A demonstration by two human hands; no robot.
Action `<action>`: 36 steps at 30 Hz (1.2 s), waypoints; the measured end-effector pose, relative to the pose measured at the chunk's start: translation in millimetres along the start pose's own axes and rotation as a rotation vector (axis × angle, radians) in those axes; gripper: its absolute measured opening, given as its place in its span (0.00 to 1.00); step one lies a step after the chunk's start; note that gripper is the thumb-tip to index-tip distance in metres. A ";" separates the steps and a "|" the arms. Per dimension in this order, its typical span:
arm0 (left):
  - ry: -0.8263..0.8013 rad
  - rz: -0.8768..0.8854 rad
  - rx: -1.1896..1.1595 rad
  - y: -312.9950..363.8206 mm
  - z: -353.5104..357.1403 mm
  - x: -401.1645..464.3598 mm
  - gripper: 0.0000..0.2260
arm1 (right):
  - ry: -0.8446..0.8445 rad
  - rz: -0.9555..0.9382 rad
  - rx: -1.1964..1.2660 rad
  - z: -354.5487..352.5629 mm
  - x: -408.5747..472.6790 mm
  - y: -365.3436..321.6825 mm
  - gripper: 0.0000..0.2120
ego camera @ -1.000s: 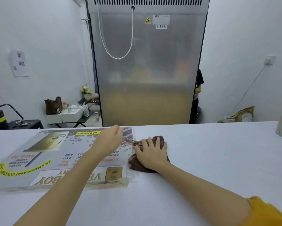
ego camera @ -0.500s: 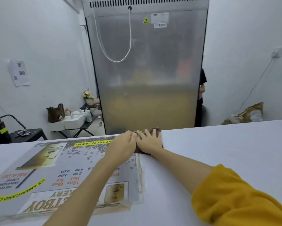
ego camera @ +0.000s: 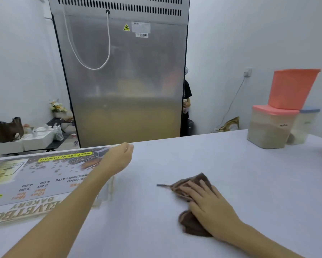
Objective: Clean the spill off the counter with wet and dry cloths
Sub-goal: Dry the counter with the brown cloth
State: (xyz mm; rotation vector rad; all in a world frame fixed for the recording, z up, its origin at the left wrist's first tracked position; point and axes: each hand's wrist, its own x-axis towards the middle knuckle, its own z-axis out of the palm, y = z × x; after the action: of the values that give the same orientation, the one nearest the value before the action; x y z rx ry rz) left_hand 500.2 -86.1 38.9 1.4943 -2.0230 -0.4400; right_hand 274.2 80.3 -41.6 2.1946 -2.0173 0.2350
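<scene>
Brown cloth (ego camera: 191, 185) now nearer, crumpled under flat right hand (ego camera: 208, 205); left hand (ego camera: 119, 158) fingers curled at menu edge (ego camera: 111, 183).

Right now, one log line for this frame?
phase: wiping | right hand: flat on brown cloth | left hand: holding menu sign edge | counter: no spill visible

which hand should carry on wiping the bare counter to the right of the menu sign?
Right. The right hand lies flat on the brown cloth, on the counter. The left hand holds the menu sign.
</scene>
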 end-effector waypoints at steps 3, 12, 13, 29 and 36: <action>0.044 0.027 -0.046 1.7 -14.2 -19.6 0.16 | -0.046 0.340 -0.069 5.6 -2.6 75.7 0.16; 0.145 0.019 -0.076 -23.8 -70.0 -90.7 0.18 | -0.094 0.601 0.241 5.0 109.8 16.7 0.25; 0.141 0.012 -0.084 -22.6 -70.2 -95.8 0.18 | -0.094 0.531 0.261 7.5 110.3 -3.3 0.25; 0.111 -0.126 -0.103 -60.6 -87.4 -155.6 0.18 | -0.081 0.192 0.347 10.3 106.8 -168.3 0.25; 0.240 -0.110 -0.129 -60.9 -85.4 -153.3 0.16 | -0.022 -0.248 0.269 7.6 67.1 -209.7 0.25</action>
State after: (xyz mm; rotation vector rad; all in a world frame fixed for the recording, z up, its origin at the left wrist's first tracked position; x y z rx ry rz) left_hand 630.8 45.8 31.2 1.5061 -1.7023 -0.4055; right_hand 488.8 30.9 -35.6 2.5909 -1.7887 0.4765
